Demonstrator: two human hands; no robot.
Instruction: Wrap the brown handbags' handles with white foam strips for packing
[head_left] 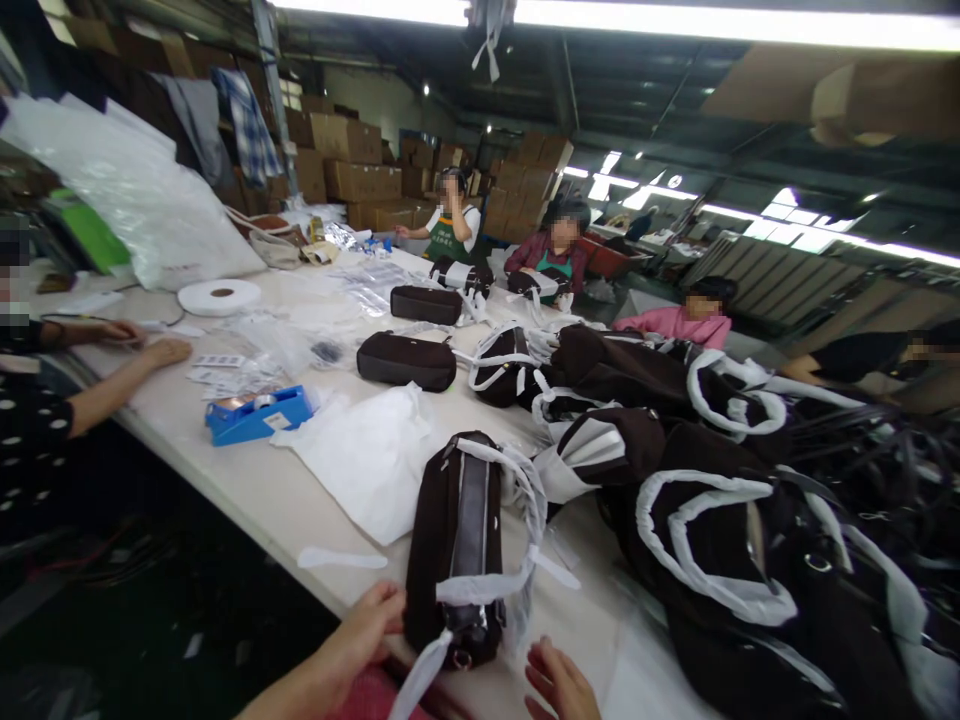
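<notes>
A broad, pale table (259,490) with a smooth, matte top runs back from the near edge. Across its right side sprawls a heap of dark brown bags (690,450), slack and folded in soft curves, their straps sleeved in crinkled white wrapping. Far left leans a stack of clear plastic sleeves (142,190), glossy and rippled.

Directly in front of the person, near the table's edge, sits one dark brown bag (439,540), long and boxy with rounded corners. Its cloth looks dull and close-textured, and a smoother grey band runs lengthwise along its upper face. Beyond it spreads a thin white sheet (367,450), softly creased, with an uneven outline.

The bag's strap (495,587), padded out with puckered white wrapping, bends in a wide loop over its right side. The left hand (375,622) is at the bag's near left corner, thumb and forefinger close together against its side; I cannot tell whether they pinch the cloth. The right hand (559,682) is just beside the near right end, fingers loosely curved and slightly spread, holding nothing.

Past the sheet stands a blue, wedge-like tape dispenser (259,418), apparently hard plastic. Smallest is a round metal ring (461,660), shiny, at the bag's near end.
</notes>
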